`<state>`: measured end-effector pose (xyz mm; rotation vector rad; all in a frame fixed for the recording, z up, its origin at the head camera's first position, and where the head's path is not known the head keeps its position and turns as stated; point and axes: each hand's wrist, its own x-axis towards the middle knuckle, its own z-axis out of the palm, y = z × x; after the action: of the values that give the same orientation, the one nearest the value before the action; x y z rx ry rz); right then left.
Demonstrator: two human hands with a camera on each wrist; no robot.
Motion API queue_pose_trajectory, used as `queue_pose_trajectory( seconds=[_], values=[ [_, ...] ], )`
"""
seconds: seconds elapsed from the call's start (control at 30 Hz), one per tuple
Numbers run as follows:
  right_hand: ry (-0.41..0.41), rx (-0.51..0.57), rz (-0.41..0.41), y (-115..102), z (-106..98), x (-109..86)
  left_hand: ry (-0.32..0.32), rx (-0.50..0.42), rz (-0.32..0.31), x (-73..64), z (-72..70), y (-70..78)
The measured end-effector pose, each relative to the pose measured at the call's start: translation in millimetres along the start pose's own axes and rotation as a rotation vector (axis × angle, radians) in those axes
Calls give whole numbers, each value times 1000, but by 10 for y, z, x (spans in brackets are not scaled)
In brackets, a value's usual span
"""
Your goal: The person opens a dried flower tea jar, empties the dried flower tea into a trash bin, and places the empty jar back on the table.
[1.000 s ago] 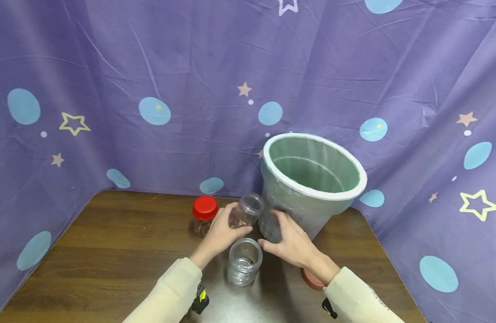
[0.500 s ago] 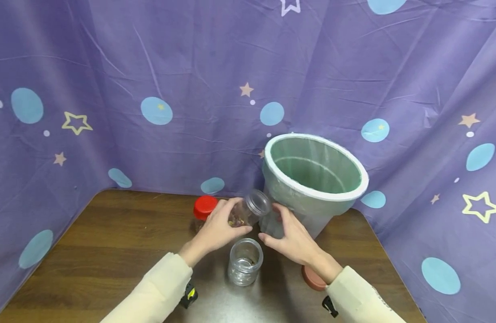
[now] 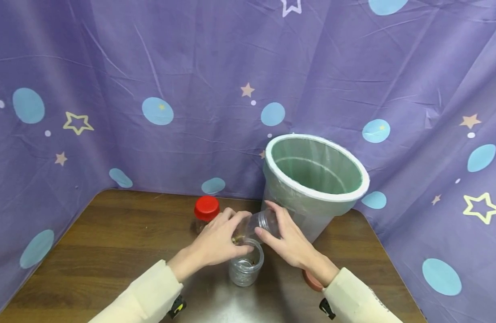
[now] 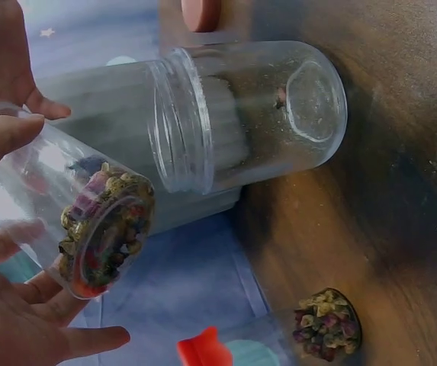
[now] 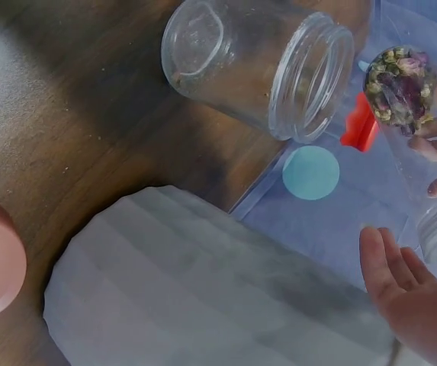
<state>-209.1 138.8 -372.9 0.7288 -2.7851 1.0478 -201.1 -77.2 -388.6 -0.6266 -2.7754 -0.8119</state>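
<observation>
Left hand (image 3: 211,242): mine's gripping the tilted flower jar (image 3: 254,226), off the table (image 3: 131,251)
Right hand (image 3: 292,242): fingers loose by its mouth, can't tell if touching
Open jar (image 3: 243,276): upright, nearby
Tip: I'd steady the neck, tilt gently

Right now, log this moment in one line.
left hand: grips tilted dried-flower jar | right hand: near that jar's mouth | clear jar: upright, lidless, on table

My feed shows yellow-and-purple dried buds (image 4: 110,200), a round red plastic lid (image 3: 206,207) and purple cloth (image 3: 211,54) (blue ovals (image 3: 157,111), pale stars (image 3: 247,90))
</observation>
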Motion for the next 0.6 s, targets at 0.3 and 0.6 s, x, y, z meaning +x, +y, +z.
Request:
queue_pose_trajectory(
  seconds=[0.3, 0.6],
  values=[
    [-15, 14, -8, -68, 26, -13, 62, 96, 48, -117, -21, 29],
    [3, 57, 14, -102, 109, -37, 94, 197, 91, -216, 22, 49]
  ],
)
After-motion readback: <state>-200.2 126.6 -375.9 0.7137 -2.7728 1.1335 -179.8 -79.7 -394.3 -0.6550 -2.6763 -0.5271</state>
